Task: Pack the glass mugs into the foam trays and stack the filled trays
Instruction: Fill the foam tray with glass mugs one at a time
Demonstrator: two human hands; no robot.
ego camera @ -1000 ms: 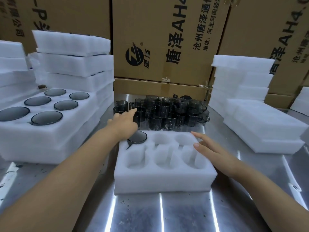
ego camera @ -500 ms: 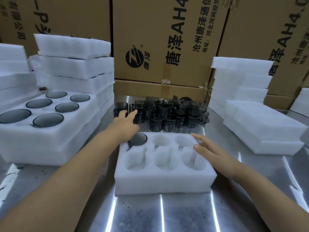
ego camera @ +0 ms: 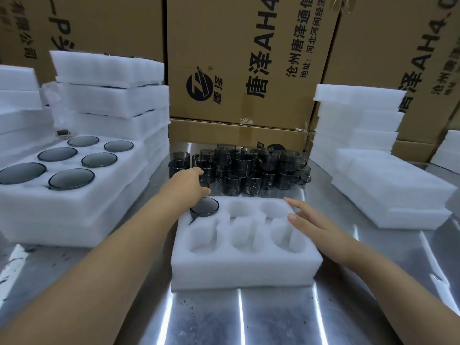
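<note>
A white foam tray (ego camera: 244, 272) with six pockets lies in front of me on the steel table. One dark glass mug (ego camera: 205, 206) sits upside down in its far left pocket; the other pockets are empty. Behind the tray stands a cluster of several dark glass mugs (ego camera: 246, 168). My left hand (ego camera: 185, 186) reaches over the tray's far left corner, fingers curled around a mug (ego camera: 206, 183) at the cluster's front left. My right hand (ego camera: 316, 225) rests flat on the tray's right side, fingers apart, holding nothing.
At left, a filled foam tray (ego camera: 62, 202) with six mugs tops a low stack, with taller foam stacks (ego camera: 112, 95) behind it. Empty foam trays (ego camera: 388, 190) are piled at right. Cardboard boxes (ego camera: 249, 58) wall off the back. Bare steel table (ego camera: 249, 319) lies nearest me.
My left hand has moved forward from beside the packed mug to the front of the mug cluster and curled over a mug. My right hand has stayed on the tray.
</note>
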